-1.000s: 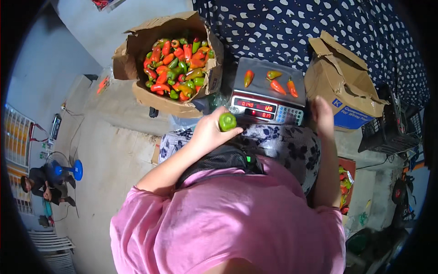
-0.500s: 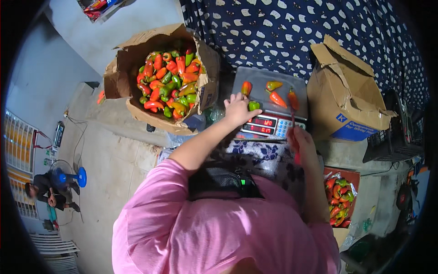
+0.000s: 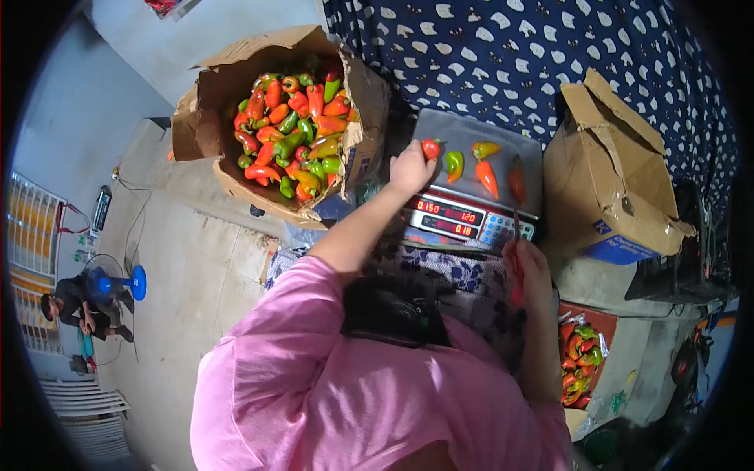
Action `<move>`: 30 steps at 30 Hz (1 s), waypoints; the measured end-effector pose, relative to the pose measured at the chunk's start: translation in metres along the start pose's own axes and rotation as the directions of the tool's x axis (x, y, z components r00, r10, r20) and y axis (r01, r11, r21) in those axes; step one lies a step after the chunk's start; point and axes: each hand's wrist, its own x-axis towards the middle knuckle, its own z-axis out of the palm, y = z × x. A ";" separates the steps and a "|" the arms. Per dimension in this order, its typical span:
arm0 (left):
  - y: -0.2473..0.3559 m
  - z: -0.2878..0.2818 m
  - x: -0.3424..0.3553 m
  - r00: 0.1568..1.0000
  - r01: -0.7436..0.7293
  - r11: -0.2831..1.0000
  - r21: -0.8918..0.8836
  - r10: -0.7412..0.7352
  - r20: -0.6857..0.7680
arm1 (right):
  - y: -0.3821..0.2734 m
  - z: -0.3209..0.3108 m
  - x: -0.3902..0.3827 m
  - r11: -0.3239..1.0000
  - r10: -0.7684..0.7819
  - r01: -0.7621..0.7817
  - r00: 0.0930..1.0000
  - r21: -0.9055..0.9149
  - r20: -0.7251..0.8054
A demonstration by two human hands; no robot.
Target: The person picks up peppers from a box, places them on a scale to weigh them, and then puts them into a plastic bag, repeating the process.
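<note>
On the grey plate of a digital scale [image 3: 440, 125] my left hand [image 3: 411, 168] has its fingers closed around a red pepper [image 3: 431, 148]. Right of it lie a green pepper [image 3: 455, 166], a yellow-green pepper [image 3: 485, 150] and an orange-red pepper [image 3: 487, 179]. Another dark red pepper [image 3: 516, 180] sits at the plate's right side, close to the tip of a long thin red tool [image 3: 515, 289]. My right hand [image 3: 530, 265] is closed on that tool in front of the keypad; its exact kind is unclear.
A torn cardboard box [image 3: 206, 118] full of peppers stands left of the scale. Another open box [image 3: 628, 196] stands on the right, near a black crate [image 3: 667, 271]. Peppers fill a lower box [image 3: 601, 314] at my right. A person [image 3: 75, 306] sits far left beside a blue fan [image 3: 135, 282].
My left hand has left the green pepper, which now lies free on the plate, and has gone to the red pepper. My right hand still grips the red tool.
</note>
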 end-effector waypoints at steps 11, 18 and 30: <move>0.046 -0.159 -0.153 0.944 0.024 0.584 -0.811 0.253 0.210 | -0.049 0.088 -0.054 0.601 -0.229 0.577 0.788 -0.554 0.572; 0.045 -0.194 -0.197 0.953 -0.085 0.684 -0.725 0.268 0.142 | -0.054 0.115 -0.104 0.334 -0.409 0.802 0.596 -0.494 0.691; 0.061 -0.212 -0.226 0.796 -0.433 0.534 -0.726 0.604 -0.031 | -0.040 -0.009 0.031 0.731 -0.560 0.503 0.828 -0.461 0.017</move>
